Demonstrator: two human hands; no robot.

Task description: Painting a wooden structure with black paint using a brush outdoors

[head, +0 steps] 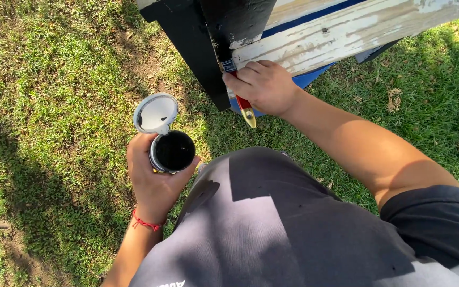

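The grip of the right hand (265, 86) is closing fully around the red handle of a paintbrush (238, 87), fingers curled over it near the metal ferrule, with the yellow handle tip poking out below the palm. The bristles are pressing against a weathered white plank (346, 32), right at the edge where black paint (237, 18) is already covering the wood. The left hand (152, 178) is wrapping tight around a small open paint can (173, 151), held low over the grass (54, 106) beside the person's knee; its pale lid (156, 113) is tilting up behind the rim, and I cannot tell whether it is attached.

The brush looks light and stiff in the handle, soft at the bristles, so a hold close to the ferrule is probably giving the most control. The can, holding dark liquid, is likely heavier than it looks and slippery if paint is running down its wall; holding it around the body and keeping it level seems the safest way.
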